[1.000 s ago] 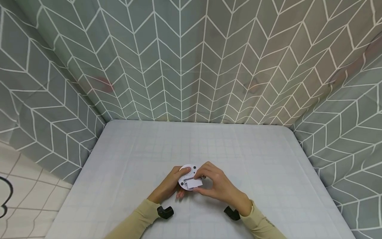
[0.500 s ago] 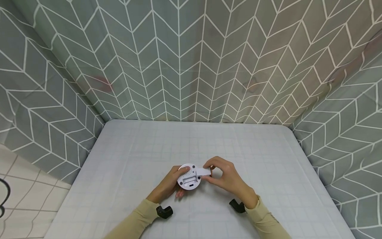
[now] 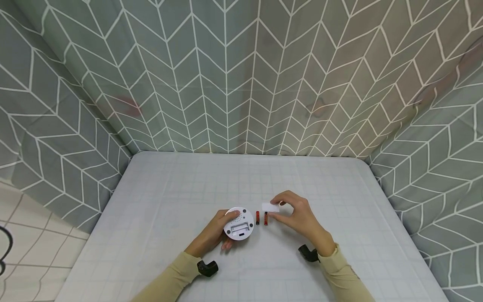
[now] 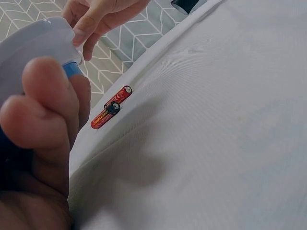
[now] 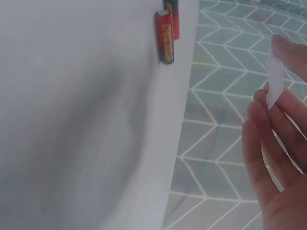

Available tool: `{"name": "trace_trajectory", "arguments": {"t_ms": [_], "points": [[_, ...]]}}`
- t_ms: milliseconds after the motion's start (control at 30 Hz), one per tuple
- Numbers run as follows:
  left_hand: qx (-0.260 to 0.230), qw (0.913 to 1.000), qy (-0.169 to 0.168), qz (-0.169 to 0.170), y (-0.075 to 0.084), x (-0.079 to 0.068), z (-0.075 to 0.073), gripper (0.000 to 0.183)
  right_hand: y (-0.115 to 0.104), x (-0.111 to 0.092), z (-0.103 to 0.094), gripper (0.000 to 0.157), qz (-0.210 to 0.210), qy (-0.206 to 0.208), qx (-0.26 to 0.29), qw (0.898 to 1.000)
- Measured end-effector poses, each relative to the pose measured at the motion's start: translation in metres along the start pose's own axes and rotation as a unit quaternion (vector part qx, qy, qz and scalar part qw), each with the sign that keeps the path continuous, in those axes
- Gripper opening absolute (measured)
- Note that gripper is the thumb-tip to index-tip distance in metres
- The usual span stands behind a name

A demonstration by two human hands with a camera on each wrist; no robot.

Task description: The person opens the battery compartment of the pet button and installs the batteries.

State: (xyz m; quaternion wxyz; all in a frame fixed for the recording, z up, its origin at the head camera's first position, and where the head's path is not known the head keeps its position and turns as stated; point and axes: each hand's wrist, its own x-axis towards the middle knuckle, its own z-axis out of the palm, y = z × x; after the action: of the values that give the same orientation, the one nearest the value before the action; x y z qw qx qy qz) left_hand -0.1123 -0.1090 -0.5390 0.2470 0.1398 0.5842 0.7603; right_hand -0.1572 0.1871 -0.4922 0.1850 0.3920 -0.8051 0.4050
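My left hand grips a round white device with its underside up, thumb lying across the top. Its battery compartment is uncovered, with no batteries inside. In the left wrist view the device shows a blue part near its edge. A flat white battery cover is pinched between thumb and fingers of my right hand, raised to the right of the device. Between device and cover, two red and black batteries lie side by side on the table: one battery and a second battery.
A white cloth covers the table. Grey curtains with a white chevron pattern enclose it at the back and sides. Each wrist wears a black camera mount, such as the left mount. Pale floor tiles show at lower left.
My right hand has drawn the battery cover off the device and away to the right, exposing the compartment. The two batteries on the table have come into view. My left hand stays nearly still.
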Motion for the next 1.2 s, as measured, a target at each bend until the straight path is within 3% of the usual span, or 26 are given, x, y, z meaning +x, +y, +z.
{"name": "trace_trajectory", "arguments": {"t_ms": [533, 900, 1200], "points": [[0.000, 1.0000, -0.007, 0.001, 0.002, 0.000, 0.000, 0.052, 0.026, -0.011, -0.018, 0.037, 0.065, 0.009, -0.052, 0.996], [-0.010, 0.9998, -0.016, 0.005, 0.001, 0.000, 0.000, 0.051, 0.046, -0.022, -0.019, 0.033, 0.099, 0.013, -0.073, 0.992], [-0.013, 0.9997, -0.019, 0.006, 0.001, 0.000, -0.001, 0.051, 0.048, -0.026, -0.023, 0.033, 0.159, -0.015, -0.102, 0.982]]}}
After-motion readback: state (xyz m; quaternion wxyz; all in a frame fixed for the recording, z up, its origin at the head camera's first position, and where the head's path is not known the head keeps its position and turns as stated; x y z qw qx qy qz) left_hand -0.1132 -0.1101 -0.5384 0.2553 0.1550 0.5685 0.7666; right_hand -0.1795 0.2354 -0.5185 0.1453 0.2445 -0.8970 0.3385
